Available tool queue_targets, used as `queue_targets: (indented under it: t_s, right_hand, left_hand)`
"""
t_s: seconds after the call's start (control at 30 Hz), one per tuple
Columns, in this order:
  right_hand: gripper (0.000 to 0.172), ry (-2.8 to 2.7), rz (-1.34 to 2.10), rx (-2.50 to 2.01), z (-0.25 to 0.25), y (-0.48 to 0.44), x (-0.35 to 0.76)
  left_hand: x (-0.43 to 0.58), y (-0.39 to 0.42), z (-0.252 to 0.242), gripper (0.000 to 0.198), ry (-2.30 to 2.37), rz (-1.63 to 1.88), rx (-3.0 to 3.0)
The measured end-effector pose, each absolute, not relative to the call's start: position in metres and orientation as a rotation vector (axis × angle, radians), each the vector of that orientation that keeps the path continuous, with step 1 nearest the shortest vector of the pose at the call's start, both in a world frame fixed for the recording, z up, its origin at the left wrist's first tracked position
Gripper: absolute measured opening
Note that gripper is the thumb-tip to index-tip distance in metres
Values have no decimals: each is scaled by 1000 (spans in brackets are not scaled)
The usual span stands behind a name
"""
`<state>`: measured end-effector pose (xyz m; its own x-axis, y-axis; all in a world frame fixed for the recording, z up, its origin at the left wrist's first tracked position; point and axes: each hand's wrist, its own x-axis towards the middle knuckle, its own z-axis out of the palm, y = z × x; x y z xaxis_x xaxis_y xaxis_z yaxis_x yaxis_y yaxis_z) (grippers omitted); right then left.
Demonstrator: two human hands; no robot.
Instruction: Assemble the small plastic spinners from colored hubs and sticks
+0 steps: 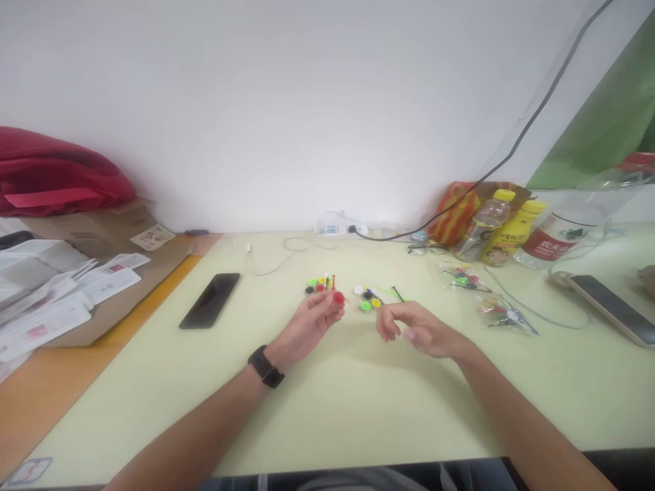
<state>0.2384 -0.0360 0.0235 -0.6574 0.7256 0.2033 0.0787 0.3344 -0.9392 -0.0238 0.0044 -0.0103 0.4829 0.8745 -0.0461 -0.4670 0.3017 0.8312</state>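
My left hand, with a black watch on the wrist, is closed on a small red plastic disc held up between thumb and fingertips. Behind it lies a cluster of small coloured pieces, partly covered by the hand. To the right, my right hand hovers with its fingers loosely bent and the thumb apart, nothing visible in them. Close to its fingertips are a bright green disc, a yellow disc, a white disc and thin coloured sticks.
A black phone lies to the left, papers and a cardboard box beyond it. On the right are small bags of parts, bottles, glasses and another phone. A power strip sits by the wall.
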Motion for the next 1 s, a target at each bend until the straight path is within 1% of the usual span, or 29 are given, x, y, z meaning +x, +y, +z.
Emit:
queue_targets:
  t_s: [0.07,0.1,0.13,0.2,0.23,0.33,0.4,0.6,0.73,0.87,0.97,1.0]
  right_hand:
    - [59,-1951,1380,-735,22,-35,237]
    - [52,-1928,1380,-763,21,-35,235]
    - [41,-1896,1363,-795,19,-34,233]
    - [14,-1793,1265,-866,15,-33,229]
    - [7,-1724,1201,-891,13,-32,227]
    - [17,-1488,1051,-942,8,-30,226]
    - [20,-1355,1003,-990,4,-28,229]
    - [14,-1216,868,-952,-12,-20,239]
    - [12,-1214,811,-944,-15,-20,240]
    - [17,-1293,773,-991,-8,-20,238]
    - [13,-1434,667,-1015,-1,-20,236]
    - [19,-1471,635,-1027,0,-20,235]
  left_hand:
    - [-24,5,-11,20,564,960,829]
    - [-24,5,-11,20,566,963,820]
    - [-24,5,-11,20,570,965,813]
    - [-23,6,-10,21,581,971,802]
    - [-23,6,-9,21,583,973,797]
    - [-23,6,-8,20,588,979,775]
    - [-23,6,-7,20,595,982,757]
    - [-23,5,-8,19,587,978,740]
    - [-22,5,-8,19,589,973,741]
    - [-22,5,-7,20,598,960,749]
    - [-22,4,-7,20,616,959,742]
    - [-22,4,-7,20,620,958,743]
